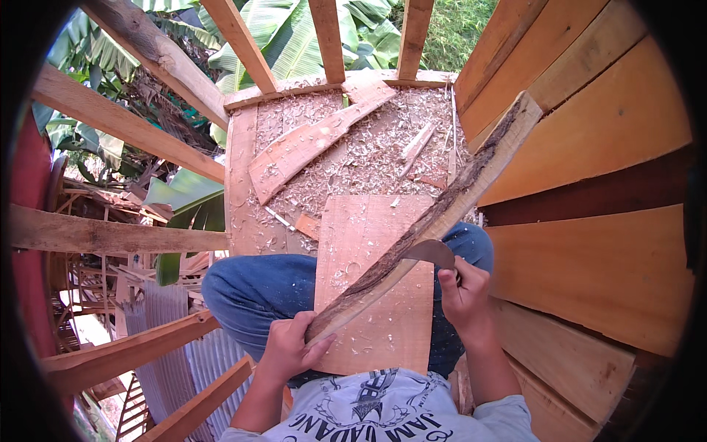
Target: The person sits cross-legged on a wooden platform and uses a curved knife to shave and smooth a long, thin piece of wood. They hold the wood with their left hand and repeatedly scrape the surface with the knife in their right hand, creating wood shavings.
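Observation:
A long strip of wood (449, 195) with dark bark along one edge slants from lower left to upper right across my lap. Its near end is gripped by my left hand (289, 346), fingers closed round it. In my right hand (465, 295) is a knife with a short, broad, curved blade (433, 253); the blade rests against the strip's right edge near its middle. Most of the knife's handle is hidden in my fist. Beneath the strip, a flat wooden board (375, 295) lies over my legs, with a few shavings on it.
Wood shavings (294, 121) cover the plank floor ahead, where a cut board (309, 151) and thin offcuts (418, 144) lie. Wooden slats (118, 239) form railings at the left and far side. A plank wall (574, 258) stands close on the right. Banana leaves (261, 40) grow beyond.

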Demonstrator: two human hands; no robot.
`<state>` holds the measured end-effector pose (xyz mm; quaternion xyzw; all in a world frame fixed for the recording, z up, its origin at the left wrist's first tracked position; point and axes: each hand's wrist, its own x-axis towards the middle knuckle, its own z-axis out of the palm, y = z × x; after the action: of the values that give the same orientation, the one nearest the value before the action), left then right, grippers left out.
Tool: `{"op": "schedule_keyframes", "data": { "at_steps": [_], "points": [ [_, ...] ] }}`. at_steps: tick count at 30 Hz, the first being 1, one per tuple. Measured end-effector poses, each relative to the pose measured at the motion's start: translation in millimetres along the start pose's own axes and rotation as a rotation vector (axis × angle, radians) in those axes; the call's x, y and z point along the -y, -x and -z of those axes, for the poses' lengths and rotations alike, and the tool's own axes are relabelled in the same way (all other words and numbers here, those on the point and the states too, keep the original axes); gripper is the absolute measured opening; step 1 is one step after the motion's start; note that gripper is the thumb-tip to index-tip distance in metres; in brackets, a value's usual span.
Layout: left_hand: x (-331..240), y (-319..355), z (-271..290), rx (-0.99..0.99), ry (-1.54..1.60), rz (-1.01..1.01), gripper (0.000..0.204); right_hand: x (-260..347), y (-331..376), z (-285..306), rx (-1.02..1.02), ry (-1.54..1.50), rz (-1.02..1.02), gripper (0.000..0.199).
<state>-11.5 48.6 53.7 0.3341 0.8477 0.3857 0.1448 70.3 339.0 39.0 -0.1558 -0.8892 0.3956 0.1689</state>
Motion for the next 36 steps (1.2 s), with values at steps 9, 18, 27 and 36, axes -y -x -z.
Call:
{"op": "schedule_keyframes", "data": {
  "at_steps": [9,18,27,36],
  "points": [
    [3,3,3,0.008,-0.032,0.005,0.036,-6,-3,-7,-0.046,0.127,0.178,0.046],
    [4,4,6,0.0,-0.025,0.004,0.035,1,0,-18,-0.033,0.006,0.092,0.043],
    [7,4,6,0.019,-0.006,-0.005,0.035,3,2,-18,0.021,-0.022,0.149,0.042],
    [7,11,8,0.036,0.017,-0.028,0.033,-17,1,-9,-0.133,-0.168,-0.027,0.043]
  ]
}}
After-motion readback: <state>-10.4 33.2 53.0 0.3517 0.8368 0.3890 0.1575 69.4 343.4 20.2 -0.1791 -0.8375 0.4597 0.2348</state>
